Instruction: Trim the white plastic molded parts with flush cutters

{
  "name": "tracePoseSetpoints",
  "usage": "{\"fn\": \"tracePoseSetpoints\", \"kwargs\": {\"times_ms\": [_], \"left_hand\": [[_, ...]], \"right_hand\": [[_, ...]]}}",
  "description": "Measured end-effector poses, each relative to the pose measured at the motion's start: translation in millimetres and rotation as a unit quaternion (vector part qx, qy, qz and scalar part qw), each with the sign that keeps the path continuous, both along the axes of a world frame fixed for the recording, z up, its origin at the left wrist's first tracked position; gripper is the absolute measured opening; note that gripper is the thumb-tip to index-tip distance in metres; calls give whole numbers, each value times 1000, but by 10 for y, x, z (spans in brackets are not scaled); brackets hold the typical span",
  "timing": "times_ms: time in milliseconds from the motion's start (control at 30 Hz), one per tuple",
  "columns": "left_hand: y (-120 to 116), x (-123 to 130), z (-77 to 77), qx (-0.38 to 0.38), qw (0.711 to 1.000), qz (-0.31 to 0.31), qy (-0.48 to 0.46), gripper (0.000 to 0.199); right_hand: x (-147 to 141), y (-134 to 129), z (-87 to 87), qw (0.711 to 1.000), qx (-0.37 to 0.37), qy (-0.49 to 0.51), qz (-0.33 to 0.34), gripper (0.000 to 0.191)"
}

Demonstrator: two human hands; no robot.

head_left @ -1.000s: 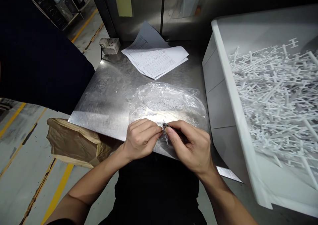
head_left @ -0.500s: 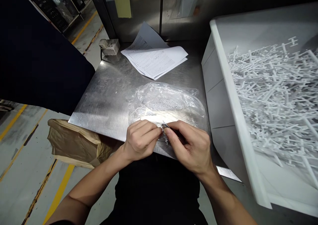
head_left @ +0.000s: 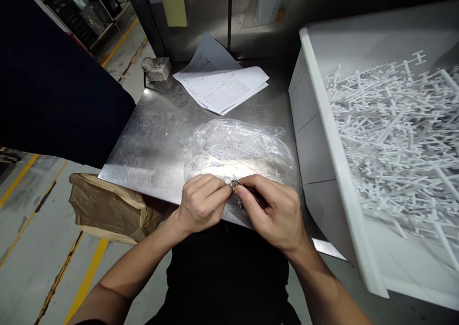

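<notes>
Over the front edge of the metal table, my two hands meet fingertip to fingertip. My left hand (head_left: 203, 201) is closed, pinching one end of a small whitish plastic piece (head_left: 234, 188) that its fingers mostly cover. In my right hand (head_left: 278, 211) is a slim dark metal hand tool (head_left: 261, 199), its tip touching the small piece. The tool's exact kind is hidden by my fingers. Just beyond my hands a clear plastic bag (head_left: 236, 129) lies flat, with many tiny bits on it or in it.
To the right stands a large white bin (head_left: 317, 110) holding a heap of thin white plastic sprues (head_left: 405, 138). Printed papers (head_left: 222, 88) and a power socket (head_left: 159, 69) sit at the table's back. A brown paper bag (head_left: 103, 210) is at the left, below a person's dark clothing (head_left: 60, 86).
The view has shifted very slightly. Both hands keep nearly the same pose, with the tool tip and the small piece still together.
</notes>
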State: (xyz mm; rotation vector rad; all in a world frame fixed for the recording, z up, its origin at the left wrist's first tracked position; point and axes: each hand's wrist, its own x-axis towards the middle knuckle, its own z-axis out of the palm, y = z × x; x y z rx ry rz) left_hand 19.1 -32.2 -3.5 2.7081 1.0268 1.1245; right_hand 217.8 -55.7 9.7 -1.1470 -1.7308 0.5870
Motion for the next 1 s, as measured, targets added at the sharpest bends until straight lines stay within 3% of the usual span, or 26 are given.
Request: {"fn": "tracePoseSetpoints", "kwargs": {"times_ms": [200,633,833,1000], "left_hand": [[-4,7,6,12,1000,-2,9,17],[-15,24,-2,26,1000,0,10,17],[1,-16,49,-38,997,24,-63,14],[11,-46,71,-88,988,32,-126,14]], "right_hand": [[12,0,-4,1000,-2,1,-1,14],[30,43,0,989,-134,52,-32,23],[60,52,3,991,-99,71,-59,13],[91,35,-16,997,-57,46,-6,7]]}}
